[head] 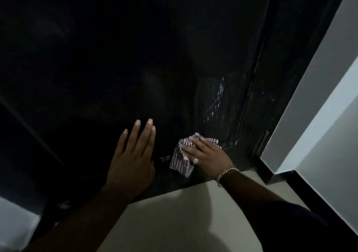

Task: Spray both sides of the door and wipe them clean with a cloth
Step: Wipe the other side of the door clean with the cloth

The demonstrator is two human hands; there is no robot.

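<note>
A black door (120, 61) fills most of the head view, seen from above down to its bottom edge. Wet streaks glisten on its lower right part. My left hand (133, 158) lies flat against the door's lower part, fingers spread, holding nothing. To its right, my right hand (205, 154) presses a folded checked cloth (181, 163) onto the door just above the bottom edge. The hand wears a ring and a chain bracelet. No spray bottle is in view.
A pale tiled floor (174, 213) runs under the door. The black door frame (271, 96) stands at the right, then a white wall (329, 77) with a black skirting board (275, 174). A lighter patch of floor shows at the bottom left.
</note>
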